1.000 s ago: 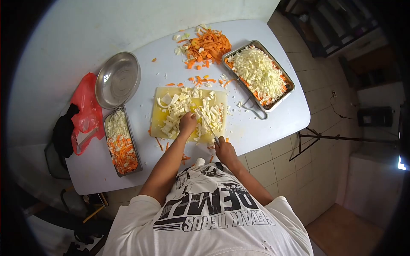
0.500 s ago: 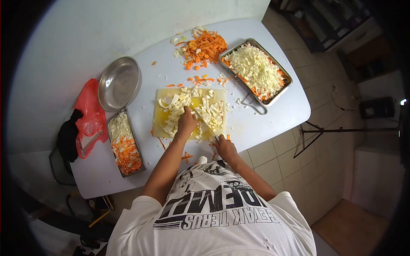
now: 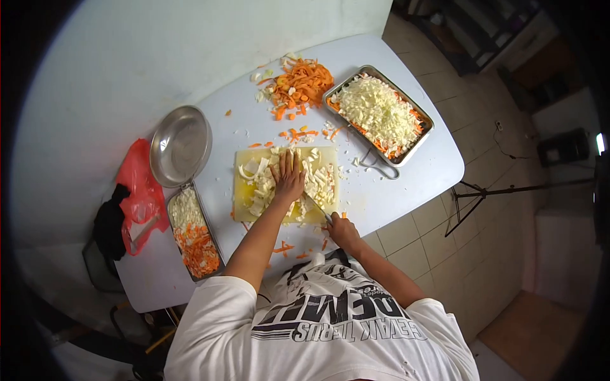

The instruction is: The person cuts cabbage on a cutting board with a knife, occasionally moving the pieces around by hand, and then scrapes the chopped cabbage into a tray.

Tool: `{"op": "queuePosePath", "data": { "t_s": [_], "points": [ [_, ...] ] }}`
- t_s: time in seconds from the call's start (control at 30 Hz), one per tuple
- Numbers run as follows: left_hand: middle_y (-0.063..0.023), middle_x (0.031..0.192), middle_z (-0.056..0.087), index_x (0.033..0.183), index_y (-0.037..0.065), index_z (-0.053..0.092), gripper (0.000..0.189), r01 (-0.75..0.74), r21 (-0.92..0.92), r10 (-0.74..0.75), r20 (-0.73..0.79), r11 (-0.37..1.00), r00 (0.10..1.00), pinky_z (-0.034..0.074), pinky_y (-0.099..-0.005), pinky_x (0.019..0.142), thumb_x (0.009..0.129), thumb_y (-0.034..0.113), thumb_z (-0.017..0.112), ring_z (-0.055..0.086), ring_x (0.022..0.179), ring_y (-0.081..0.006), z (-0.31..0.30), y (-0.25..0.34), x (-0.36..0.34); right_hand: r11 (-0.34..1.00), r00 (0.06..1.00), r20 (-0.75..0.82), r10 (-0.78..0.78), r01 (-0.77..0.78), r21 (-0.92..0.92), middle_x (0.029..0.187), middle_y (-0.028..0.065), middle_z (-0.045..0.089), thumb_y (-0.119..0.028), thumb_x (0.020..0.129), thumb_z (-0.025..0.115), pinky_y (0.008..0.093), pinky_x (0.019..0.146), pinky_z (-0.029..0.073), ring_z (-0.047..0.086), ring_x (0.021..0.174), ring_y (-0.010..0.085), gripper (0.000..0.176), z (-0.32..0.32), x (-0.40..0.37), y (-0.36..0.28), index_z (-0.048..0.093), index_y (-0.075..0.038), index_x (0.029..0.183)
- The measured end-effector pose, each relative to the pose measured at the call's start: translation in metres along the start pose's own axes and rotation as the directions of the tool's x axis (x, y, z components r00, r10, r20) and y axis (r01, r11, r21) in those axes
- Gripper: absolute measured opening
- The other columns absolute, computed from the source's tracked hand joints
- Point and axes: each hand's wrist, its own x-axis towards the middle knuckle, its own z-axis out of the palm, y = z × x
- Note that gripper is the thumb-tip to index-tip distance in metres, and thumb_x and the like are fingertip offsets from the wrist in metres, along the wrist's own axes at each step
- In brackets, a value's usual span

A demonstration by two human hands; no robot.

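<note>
My left hand (image 3: 290,178) rests with its fingers spread on chopped white cabbage (image 3: 259,181) in the middle of the yellowish cutting board (image 3: 241,204). My right hand (image 3: 344,230) is closed round the handle of a knife (image 3: 317,206) at the board's lower right corner. The blade points up and left into the cabbage, beside my left hand, and its tip is hidden. Pieces of cabbage lie on both sides of my left hand.
Carrot peelings (image 3: 305,81) are heaped behind the board. A metal tray of shredded cabbage and carrot (image 3: 377,114) stands at the back right, a peeler-like tool (image 3: 380,167) beside it. At left are a steel bowl (image 3: 181,146), a second tray (image 3: 196,236) and a red bag (image 3: 141,197).
My left hand has moved up and right over the cabbage, and its fingers have spread out. My right hand still grips the knife. The whole view has shifted slightly.
</note>
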Motion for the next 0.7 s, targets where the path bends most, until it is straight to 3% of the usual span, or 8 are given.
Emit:
{"op": "queuePosePath", "data": {
  "t_s": [0.1, 0.2, 0.23, 0.33, 0.37, 0.5, 0.6, 0.7],
  "points": [
    [-0.0107, 0.159, 0.015, 0.151, 0.011, 0.023, 0.065, -0.032, -0.089, 0.014, -0.192, 0.996, 0.981, 0.001, -0.065, 0.11, 0.095, 0.037, 0.047, 0.01, 0.146, -0.0317, 0.008, -0.004, 0.0, 0.998, 0.998, 0.047, -0.031, 0.028, 0.054, 0.077, 0.0268, 0.064, -0.026, 0.091, 0.058, 0.0534, 0.069, 0.051, 0.064, 0.075, 0.046, 0.028, -0.002, 0.006, 0.009, 0.052, 0.0, 0.098],
    [-0.0108, 0.146, 0.037, 0.14, 0.008, 0.041, 0.055, 0.081, -0.163, -0.128, -0.303, 0.983, 0.944, 0.007, -0.0637, 0.11, 0.091, 0.028, 0.056, 0.028, 0.138, -0.0304, -0.02, -0.005, -0.031, 0.996, 0.999, 0.012, -0.037, 0.036, 0.082, 0.075, 0.0258, 0.064, -0.024, 0.091, 0.056, 0.0523, 0.068, 0.052, 0.064, 0.074, 0.0453, 0.025, -0.014, 0.002, 0.005, 0.053, 0.0, 0.096],
    [-0.005, 0.126, 0.054, 0.119, 0.011, 0.059, 0.036, 0.05, -0.162, -0.117, -0.438, 0.986, 0.891, 0.013, -0.0631, 0.107, 0.085, 0.022, 0.063, 0.043, 0.125, -0.0262, -0.021, -0.006, -0.047, 0.995, 0.999, -0.016, -0.041, 0.042, 0.086, 0.074, 0.025, 0.064, -0.024, 0.092, 0.055, 0.0514, 0.067, 0.052, 0.064, 0.072, 0.0446, 0.024, -0.017, 0.0, 0.003, 0.054, 0.0, 0.094],
    [0.0018, 0.115, 0.061, 0.107, 0.016, 0.068, 0.025, 0.052, -0.041, -0.061, -0.255, 0.998, 0.965, 0.016, -0.0613, 0.105, 0.082, 0.021, 0.068, 0.048, 0.119, -0.0228, -0.025, 0.003, -0.085, 0.994, 0.999, -0.006, -0.033, 0.033, 0.103, 0.072, 0.0243, 0.065, -0.024, 0.092, 0.055, 0.051, 0.067, 0.052, 0.065, 0.071, 0.0438, 0.024, -0.025, -0.001, 0.0, 0.054, 0.0, 0.093],
    [0.0053, 0.11, 0.063, 0.097, 0.02, 0.07, 0.015, 0.044, -0.058, -0.063, -0.364, 0.997, 0.929, 0.013, -0.0621, 0.105, 0.081, 0.024, 0.07, 0.05, 0.118, -0.021, -0.017, 0.002, -0.086, 0.995, 0.999, -0.001, -0.033, 0.033, 0.094, 0.073, 0.0244, 0.065, -0.024, 0.092, 0.055, 0.0511, 0.067, 0.052, 0.065, 0.072, 0.0439, 0.024, -0.026, -0.002, -0.001, 0.054, 0.0, 0.094],
    [0.004, 0.11, 0.065, 0.098, 0.019, 0.07, 0.019, 0.096, -0.145, -0.133, -0.279, 0.985, 0.951, 0.012, -0.0619, 0.106, 0.08, 0.023, 0.073, 0.051, 0.118, -0.0209, -0.024, 0.0, -0.08, 0.998, 0.998, 0.027, -0.055, 0.055, 0.014, 0.076, 0.0249, 0.065, -0.024, 0.092, 0.055, 0.0517, 0.068, 0.053, 0.065, 0.072, 0.0444, 0.024, -0.024, -0.002, -0.001, 0.053, 0.0, 0.095],
    [-0.0011, 0.125, 0.059, 0.114, 0.017, 0.064, 0.029, 0.076, -0.145, -0.109, -0.237, 0.986, 0.965, 0.012, -0.0643, 0.106, 0.087, 0.025, 0.066, 0.044, 0.127, -0.0227, -0.029, -0.007, -0.081, 0.998, 0.998, 0.053, -0.044, 0.042, 0.037, 0.078, 0.0257, 0.065, -0.024, 0.092, 0.055, 0.0527, 0.067, 0.052, 0.064, 0.072, 0.0451, 0.024, -0.013, -0.001, 0.004, 0.052, -0.001, 0.097],
    [-0.01, 0.147, 0.04, 0.138, 0.01, 0.045, 0.049, 0.071, -0.112, -0.114, -0.453, 0.991, 0.884, 0.01, -0.0649, 0.109, 0.094, 0.029, 0.054, 0.031, 0.139, -0.0271, -0.032, 0.002, -0.067, 0.998, 0.999, 0.027, -0.043, 0.042, 0.037, 0.077, 0.0258, 0.065, -0.023, 0.091, 0.056, 0.0529, 0.065, 0.052, 0.064, 0.072, 0.0454, 0.023, -0.016, -0.002, 0.004, 0.052, -0.001, 0.097]
  ]
}}
